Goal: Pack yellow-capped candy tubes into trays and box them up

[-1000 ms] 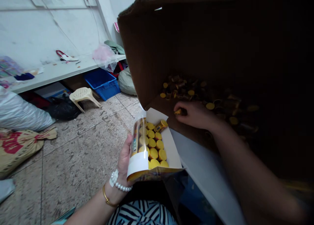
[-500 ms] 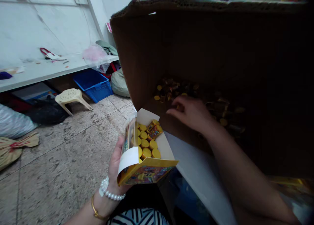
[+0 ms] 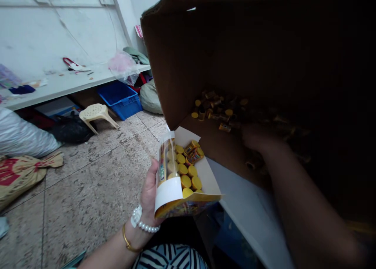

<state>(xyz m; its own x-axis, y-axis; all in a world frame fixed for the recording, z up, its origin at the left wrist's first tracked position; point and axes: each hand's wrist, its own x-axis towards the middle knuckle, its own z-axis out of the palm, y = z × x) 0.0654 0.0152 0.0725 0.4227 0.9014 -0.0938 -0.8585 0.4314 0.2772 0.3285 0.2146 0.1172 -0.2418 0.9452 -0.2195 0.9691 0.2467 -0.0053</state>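
Note:
My left hand (image 3: pixel 150 194) grips a small printed display box (image 3: pixel 188 206) from its left side, its flaps folded open. Inside stand several little tubs with yellow lids (image 3: pixel 182 169); two with printed labels (image 3: pixel 195 154) lie tilted on top near the far end. My right hand (image 3: pixel 255 138) is reaching into a big, dark cardboard carton (image 3: pixel 176 65), low among loose tubs. Its fingers are lost in shadow and blur, so what they touch is unclear. More loose tubs (image 3: pixel 217 106) lie on the carton's floor, left of that hand.
Along the left wall runs a white bench (image 3: pixel 58 85). Beneath and before it are a blue crate (image 3: pixel 126 104), a cream stool (image 3: pixel 96 113), a black bag (image 3: pixel 72 130) and tied sacks (image 3: pixel 20 171). A pale surface (image 3: pixel 246 206) lies below the carton's front edge.
My right hand has moved right and deeper into the carton, away from the left pile of tubs. The view has shifted, so the held box appears slightly farther right.

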